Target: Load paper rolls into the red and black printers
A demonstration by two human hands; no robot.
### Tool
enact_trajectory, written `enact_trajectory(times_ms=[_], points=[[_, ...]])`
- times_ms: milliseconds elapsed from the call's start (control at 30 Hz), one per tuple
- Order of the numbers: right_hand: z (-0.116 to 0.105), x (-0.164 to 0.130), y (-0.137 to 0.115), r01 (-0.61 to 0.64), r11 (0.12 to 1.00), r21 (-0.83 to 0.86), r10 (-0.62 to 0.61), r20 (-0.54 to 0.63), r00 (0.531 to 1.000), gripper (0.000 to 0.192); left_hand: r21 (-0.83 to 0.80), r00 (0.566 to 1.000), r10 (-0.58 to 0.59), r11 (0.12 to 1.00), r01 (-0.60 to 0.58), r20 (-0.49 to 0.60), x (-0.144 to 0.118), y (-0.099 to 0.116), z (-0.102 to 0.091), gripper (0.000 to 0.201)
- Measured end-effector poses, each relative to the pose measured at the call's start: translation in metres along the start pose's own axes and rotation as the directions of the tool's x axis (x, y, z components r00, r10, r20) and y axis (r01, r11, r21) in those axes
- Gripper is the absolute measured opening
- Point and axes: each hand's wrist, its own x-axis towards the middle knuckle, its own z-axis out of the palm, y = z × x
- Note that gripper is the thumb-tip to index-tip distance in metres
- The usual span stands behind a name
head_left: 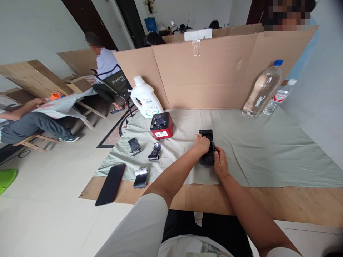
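Observation:
A small black printer with its lid raised sits on the grey-green cloth in the middle of the table. My left hand grips its left side. My right hand holds its front right edge, fingers curled against the black body. To the left stands a red and black label printer. Three strips of dark, shiny film lie on the cloth: one, a crumpled one, and a curled one at the cloth's front edge.
A black phone lies at the table's left front corner. A white detergent jug and two water bottles stand before a cardboard wall. Other people sit at the far left; another stands behind the cardboard.

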Motion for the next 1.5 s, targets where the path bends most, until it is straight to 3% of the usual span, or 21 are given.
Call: enact_trajectory(times_ms=[100, 233, 300, 367, 467, 533, 633, 700, 800, 867, 933, 1033, 1133, 1233, 1367, 1500], points=[[-0.001, 0.000, 0.000, 0.018, 1.000, -0.008, -0.018, 0.000, 1.000, 0.042, 0.265, 1.000, -0.003, 0.964, 0.005, -0.010, -0.005, 0.001, -0.007, 0.010], [-0.003, 0.000, -0.002, 0.099, 0.995, 0.003, -0.099, 0.046, 0.994, 0.047, 0.264, 1.000, -0.010, 0.965, 0.013, -0.012, -0.007, 0.002, -0.018, 0.020], [-0.005, 0.000, -0.001, 0.131, 0.991, 0.026, -0.133, 0.071, 0.989, 0.052, 0.136, 0.999, -0.032, 0.990, 0.035, -0.023, -0.008, 0.003, -0.023, 0.025], [-0.006, 0.000, 0.000, 0.138, 0.989, 0.048, -0.142, 0.087, 0.986, 0.057, -0.121, 0.999, -0.047, 0.992, 0.044, -0.025, -0.012, 0.001, -0.031, 0.027], [-0.007, 0.000, 0.003, 0.134, 0.989, 0.065, -0.140, 0.094, 0.986, 0.063, -0.552, 0.999, -0.011, 0.833, 0.036, 0.048, -0.034, -0.011, -0.055, 0.026], [-0.006, -0.001, 0.005, 0.131, 0.989, 0.062, -0.137, 0.102, 0.985, 0.063, -0.667, 0.985, 0.028, 0.739, 0.096, 0.173, -0.060, -0.027, -0.080, 0.028], [-0.005, 0.000, 0.006, 0.130, 0.991, 0.045, -0.134, 0.106, 0.985, 0.060, -0.543, 0.938, -0.014, 0.812, 0.213, 0.347, -0.110, -0.062, -0.116, 0.032], [-0.004, 0.000, 0.005, 0.129, 0.991, 0.036, -0.132, 0.104, 0.986, 0.057, -0.366, 0.913, -0.143, 0.884, 0.292, 0.382, -0.141, -0.087, -0.130, 0.028], [-0.003, 0.002, 0.002, 0.118, 0.993, 0.025, -0.120, 0.099, 0.988, 0.053, -0.069, 0.907, -0.352, 0.924, 0.376, 0.231, -0.176, -0.120, -0.132, 0.026], [-0.003, 0.003, 0.000, 0.112, 0.994, 0.016, -0.113, 0.091, 0.989, 0.052, 0.108, 0.927, -0.364, 0.929, 0.354, 0.095, -0.191, -0.136, -0.125, 0.027], [-0.003, 0.003, -0.001, 0.105, 0.994, 0.010, -0.106, 0.086, 0.991, 0.050, 0.208, 0.952, -0.305, 0.932, 0.295, 0.015, -0.201, -0.147, -0.118, 0.032], [-0.003, 0.003, -0.002, 0.100, 0.995, 0.020, -0.102, 0.086, 0.991, 0.049, 0.220, 0.960, -0.270, 0.935, 0.280, -0.076, -0.211, -0.157, -0.119, 0.037], [-0.004, 0.002, -0.002, 0.087, 0.996, 0.028, -0.090, 0.088, 0.992, 0.047, 0.300, 0.937, -0.321, 0.888, 0.348, -0.136, -0.218, -0.162, -0.129, 0.033], [-0.004, 0.002, -0.002, 0.076, 0.997, 0.026, -0.078, 0.082, 0.994, 0.044, 0.377, 0.928, -0.365, 0.850, 0.366, -0.077, -0.221, -0.164, -0.137, 0.028], [-0.004, 0.001, -0.003, 0.064, 0.997, 0.036, -0.067, 0.082, 0.994, 0.042, 0.334, 0.914, -0.400, 0.871, 0.359, 0.061, -0.223, -0.163, -0.135, 0.026], [-0.005, 0.001, -0.004, 0.047, 0.998, 0.036, -0.050, 0.088, 0.995, 0.042, 0.332, 0.914, -0.400, 0.873, 0.358, 0.066, -0.226, -0.163, -0.132, 0.030]])
